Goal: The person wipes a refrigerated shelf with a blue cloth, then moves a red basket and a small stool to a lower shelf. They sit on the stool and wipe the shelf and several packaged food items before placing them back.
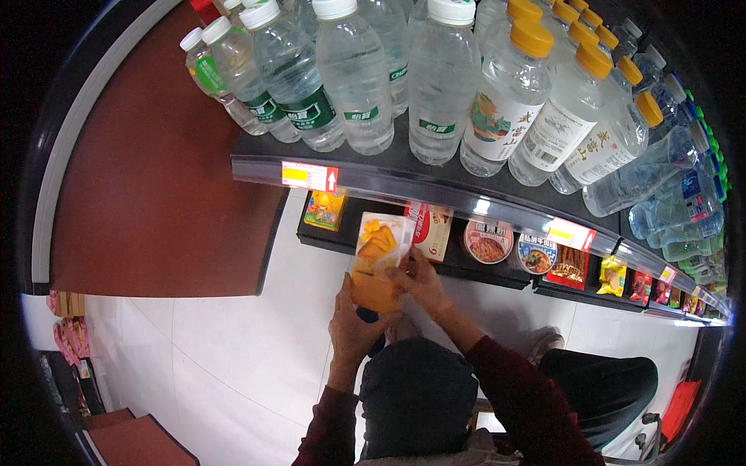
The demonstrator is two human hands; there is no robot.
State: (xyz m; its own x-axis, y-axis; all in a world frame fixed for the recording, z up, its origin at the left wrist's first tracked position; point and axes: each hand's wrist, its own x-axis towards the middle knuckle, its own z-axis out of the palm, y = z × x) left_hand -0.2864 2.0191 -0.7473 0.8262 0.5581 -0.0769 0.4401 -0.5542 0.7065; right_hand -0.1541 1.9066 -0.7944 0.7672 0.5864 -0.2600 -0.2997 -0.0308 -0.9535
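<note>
An orange and white food package (379, 262), with a picture of yellow-orange food on its front, is held up in front of the lower shelf. My left hand (355, 326) grips its lower left side and bottom. The fingers of my right hand (418, 279) pinch its right edge. Behind the package, on the black lower shelf (349, 237), lie a yellow packet (325, 209), a red and cream box (433, 233) and two round instant-food tubs (488, 242).
Above, an upper shelf (373, 169) with price tags holds rows of water bottles (355, 81). A brown panel (163, 175) stands at left. Snack packets (612, 276) line the lower shelf at right. White floor tiles (233, 349) and my knees (417, 396) are below.
</note>
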